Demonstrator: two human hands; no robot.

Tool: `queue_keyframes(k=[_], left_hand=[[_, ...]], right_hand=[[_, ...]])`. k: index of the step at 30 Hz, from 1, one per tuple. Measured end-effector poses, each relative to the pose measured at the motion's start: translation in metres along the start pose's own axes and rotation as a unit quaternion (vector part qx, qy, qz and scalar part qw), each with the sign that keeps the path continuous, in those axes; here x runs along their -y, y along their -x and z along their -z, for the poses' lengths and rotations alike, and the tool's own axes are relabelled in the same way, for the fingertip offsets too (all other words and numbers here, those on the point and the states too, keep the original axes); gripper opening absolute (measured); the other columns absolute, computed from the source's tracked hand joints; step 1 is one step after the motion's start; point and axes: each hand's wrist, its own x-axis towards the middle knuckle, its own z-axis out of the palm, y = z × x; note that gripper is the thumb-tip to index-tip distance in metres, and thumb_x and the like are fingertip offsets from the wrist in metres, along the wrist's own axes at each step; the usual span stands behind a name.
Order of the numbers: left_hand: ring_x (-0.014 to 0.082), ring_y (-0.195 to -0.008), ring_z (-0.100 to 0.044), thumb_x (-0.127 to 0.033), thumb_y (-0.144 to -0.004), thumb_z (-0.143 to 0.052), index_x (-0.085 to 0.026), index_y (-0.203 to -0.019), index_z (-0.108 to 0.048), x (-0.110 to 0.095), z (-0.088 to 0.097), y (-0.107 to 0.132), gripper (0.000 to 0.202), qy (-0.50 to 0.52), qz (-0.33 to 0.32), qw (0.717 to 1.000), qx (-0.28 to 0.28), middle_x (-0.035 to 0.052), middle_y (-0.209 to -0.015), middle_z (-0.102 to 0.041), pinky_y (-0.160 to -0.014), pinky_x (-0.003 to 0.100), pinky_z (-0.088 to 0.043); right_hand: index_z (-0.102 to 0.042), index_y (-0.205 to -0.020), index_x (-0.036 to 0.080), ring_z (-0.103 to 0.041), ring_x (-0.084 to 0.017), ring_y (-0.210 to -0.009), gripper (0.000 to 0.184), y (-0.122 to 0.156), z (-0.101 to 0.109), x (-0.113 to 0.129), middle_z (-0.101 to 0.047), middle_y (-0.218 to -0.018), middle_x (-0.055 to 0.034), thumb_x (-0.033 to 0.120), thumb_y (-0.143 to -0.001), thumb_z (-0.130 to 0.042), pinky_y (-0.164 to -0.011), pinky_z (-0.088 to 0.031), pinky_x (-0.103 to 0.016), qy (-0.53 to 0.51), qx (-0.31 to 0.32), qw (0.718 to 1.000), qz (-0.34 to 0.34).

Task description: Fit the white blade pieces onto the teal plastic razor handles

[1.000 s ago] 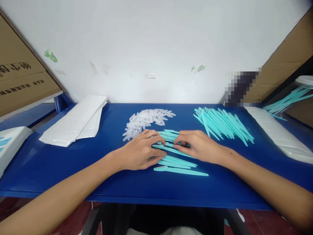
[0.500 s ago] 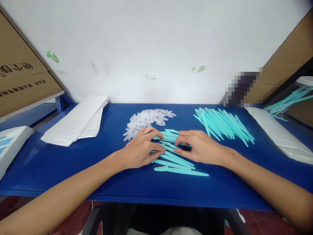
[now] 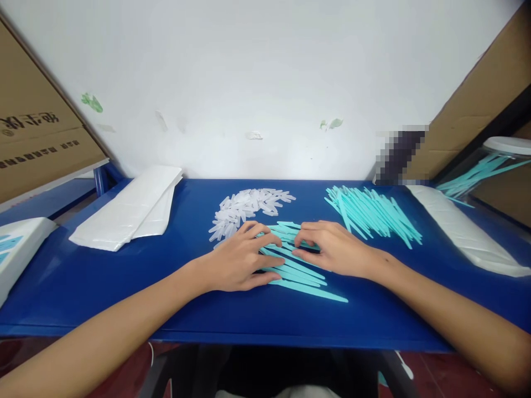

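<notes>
Under both hands, in the head view, lies a loose spread of slim turquoise eyebrow razors [image 3: 302, 272] on the blue table. My left hand [image 3: 244, 260] rests across their left ends, its fingers spread and thumb apart, touching several razors without gripping one. On the other side, my right hand [image 3: 336, 247] has bent fingers over the razors, with a gap between thumb and forefinger. What lies under its fingertips is partly hidden. A curved heap of small translucent white caps [image 3: 244, 207] lies just beyond my left hand. Behind my right hand is a denser pile of turquoise razors [image 3: 373, 213].
White plastic sleeves [image 3: 128, 207] lie at the left of the blue table [image 3: 174, 309], and a long white package [image 3: 464, 232] at the right. A clear tub with a white lid [image 3: 510, 145] holds more razors. Cardboard boxes [image 3: 41, 110] and a wall border the table.
My left hand has spread its fingers and moved slightly down toward the nearest razor, now covering its left end. My right hand has stayed almost in place. The view has shifted slightly.
</notes>
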Motion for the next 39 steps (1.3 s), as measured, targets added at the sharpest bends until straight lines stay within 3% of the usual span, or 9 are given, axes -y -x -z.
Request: queue_keyframes(k=[6,14,17,21,29,39], left_hand=[[0.0266,-0.106,-0.051,-0.032,-0.1,-0.054,-0.023,-0.111,-0.074,0.0,-0.002,0.0,0.025,-0.02,0.005,1.0,0.004,0.0111,-0.114,-0.062,-0.093,0.042,-0.04],[0.0239,-0.097,-0.051,-0.028,-0.1,-0.051,-0.02,-0.112,-0.073,0.006,-0.006,0.0,0.027,-0.025,0.006,0.999,-0.045,0.0109,-0.107,-0.062,-0.089,0.042,-0.04],[0.0258,-0.102,-0.051,-0.032,-0.1,-0.05,-0.018,-0.118,-0.071,0.01,-0.002,0.001,0.031,-0.014,0.012,0.999,-0.047,0.0125,-0.112,-0.061,-0.092,0.043,-0.039],[0.0299,-0.112,-0.049,-0.04,-0.1,-0.048,-0.021,-0.123,-0.069,0.009,0.004,0.001,0.036,-0.007,0.014,1.0,-0.015,0.0144,-0.121,-0.058,-0.097,0.048,-0.037],[0.0326,-0.118,-0.047,-0.048,-0.099,-0.049,-0.022,-0.125,-0.068,0.007,0.004,0.002,0.042,0.0,0.033,0.999,0.025,0.0163,-0.128,-0.055,-0.1,0.05,-0.036],[0.0332,-0.123,-0.046,-0.048,-0.1,-0.048,-0.018,-0.134,-0.061,0.011,0.0,0.002,0.047,0.018,0.042,0.999,0.001,0.0188,-0.131,-0.054,-0.101,0.051,-0.035]], right_hand=[[-0.067,-0.088,0.02,-0.055,-0.014,-0.067,0.026,-0.002,-0.002,0.001,-0.065,-0.082,-0.0023,0.036,-0.099,-0.05,-0.062,-0.034,-0.028,-0.004,-0.004,1.0,-0.007],[-0.068,-0.089,0.018,-0.055,-0.015,-0.067,0.027,-0.005,-0.004,0.007,-0.064,-0.081,-0.003,0.035,-0.1,-0.049,-0.064,-0.037,-0.028,0.001,0.001,1.0,0.005],[-0.069,-0.093,0.018,-0.056,-0.015,-0.068,0.03,-0.003,0.0,0.005,-0.064,-0.08,-0.0036,0.034,-0.102,-0.045,-0.064,-0.038,-0.028,-0.006,-0.018,0.999,0.033],[-0.068,-0.099,0.018,-0.056,-0.014,-0.065,0.025,0.0,0.006,-0.006,-0.066,-0.089,-0.0056,0.033,-0.098,-0.049,-0.06,-0.038,-0.027,0.011,-0.065,0.998,0.001],[-0.067,-0.091,0.019,-0.055,-0.013,-0.063,0.022,-0.004,0.007,-0.009,-0.065,-0.085,-0.003,0.038,-0.094,-0.057,-0.058,-0.036,-0.026,0.026,-0.019,0.999,-0.035],[-0.072,-0.089,0.018,-0.053,-0.013,-0.061,0.029,-0.002,0.004,0.0,-0.062,-0.076,-0.0027,0.04,-0.096,-0.055,-0.057,-0.033,-0.027,0.016,0.006,1.0,-0.017]])
